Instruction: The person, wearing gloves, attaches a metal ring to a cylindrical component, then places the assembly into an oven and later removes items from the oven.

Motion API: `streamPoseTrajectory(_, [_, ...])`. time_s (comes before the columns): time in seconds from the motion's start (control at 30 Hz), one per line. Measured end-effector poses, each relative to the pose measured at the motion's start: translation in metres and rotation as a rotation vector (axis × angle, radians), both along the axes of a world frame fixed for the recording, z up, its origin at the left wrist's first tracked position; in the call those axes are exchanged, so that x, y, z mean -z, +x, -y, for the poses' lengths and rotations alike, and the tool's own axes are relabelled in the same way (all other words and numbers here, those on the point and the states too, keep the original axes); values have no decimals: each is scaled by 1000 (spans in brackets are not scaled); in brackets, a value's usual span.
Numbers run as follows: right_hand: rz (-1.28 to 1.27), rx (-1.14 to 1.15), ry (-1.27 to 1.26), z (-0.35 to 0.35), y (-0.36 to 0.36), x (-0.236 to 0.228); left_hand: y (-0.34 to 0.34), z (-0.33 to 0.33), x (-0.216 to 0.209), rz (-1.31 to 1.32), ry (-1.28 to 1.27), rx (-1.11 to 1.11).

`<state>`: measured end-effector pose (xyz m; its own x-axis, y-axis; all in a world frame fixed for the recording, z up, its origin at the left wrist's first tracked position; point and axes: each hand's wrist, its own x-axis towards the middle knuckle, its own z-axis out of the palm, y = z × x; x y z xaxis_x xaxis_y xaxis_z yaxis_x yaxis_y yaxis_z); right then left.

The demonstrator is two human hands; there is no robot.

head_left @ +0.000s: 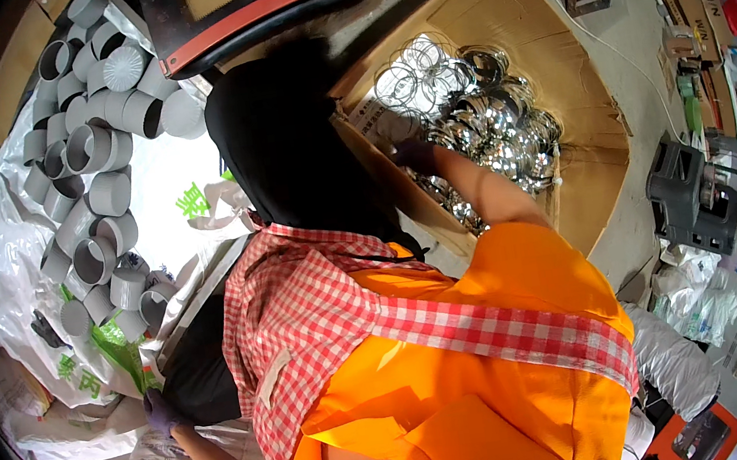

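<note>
My left hand (162,412), in a purple glove, grips the edge of a black bag (197,364) at the lower left. My right hand (415,155), also gloved, reaches into a large open cardboard box (595,149) and rests on a pile of shiny metal rings and lids (491,135). Its fingers are partly hidden among the metal parts, so I cannot see whether they hold one. A black head cover, a red checked scarf and an orange shirt fill the middle of the view.
Several grey plastic caps (88,150) lie heaped on white sacks (6,268) at the left. A dark plastic crate (690,197) stands right of the box, with crumpled white bags (698,294) below it. Cartons (698,10) are stacked at the upper right.
</note>
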<state>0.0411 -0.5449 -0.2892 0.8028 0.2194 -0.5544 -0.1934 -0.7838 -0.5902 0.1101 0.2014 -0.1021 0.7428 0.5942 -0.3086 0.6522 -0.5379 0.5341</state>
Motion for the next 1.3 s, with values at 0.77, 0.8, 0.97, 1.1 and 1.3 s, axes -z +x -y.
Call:
streamPoseTrajectory(0.77, [298,79,771,-149,132,-305,63,432,-124,117,-1533,266])
streamPoseTrajectory(0.8, [108,210,861,-157,134,-303,62,425,-120,173,-1523,222])
streamPoseTrajectory(0.97, [215,115,974,-189,162,-295,69,404,-107,480,-1474,209])
streamPoseTrajectory(1.1, [270,208,928,-175,180,-285,83,393,-103,499,-1080,344])
streamPoseTrajectory(1.3, [403,205,801,-141,216,-290,95,386,-102,467,-1157,155])
